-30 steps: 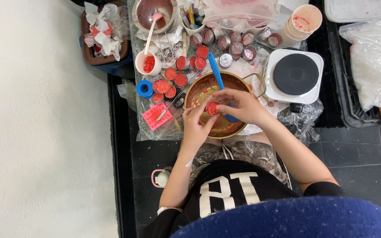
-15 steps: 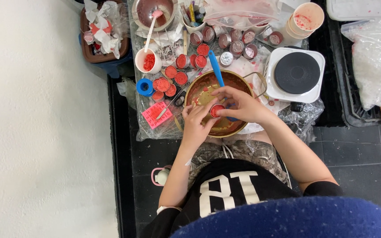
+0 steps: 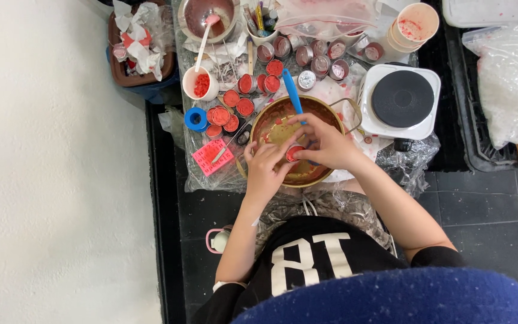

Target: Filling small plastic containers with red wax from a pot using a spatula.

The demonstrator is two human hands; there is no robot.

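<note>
Leftmost, a blue tape roll (image 3: 196, 119) is lying by a pink square mould (image 3: 213, 157) on the plastic-covered desk (image 3: 202, 180). Next, the left hand (image 3: 265, 171) is closing its grip on a small round tin of red wax (image 3: 294, 152), held over the copper pan (image 3: 337, 117). Beside it, the right hand (image 3: 326, 144) is curling its grip around the same tin from the other side, touching it. A blue-handled spatula (image 3: 292, 93) is leaning in the pan, and a white hot plate (image 3: 401, 101) is sitting just beside the pan, further right.
</note>
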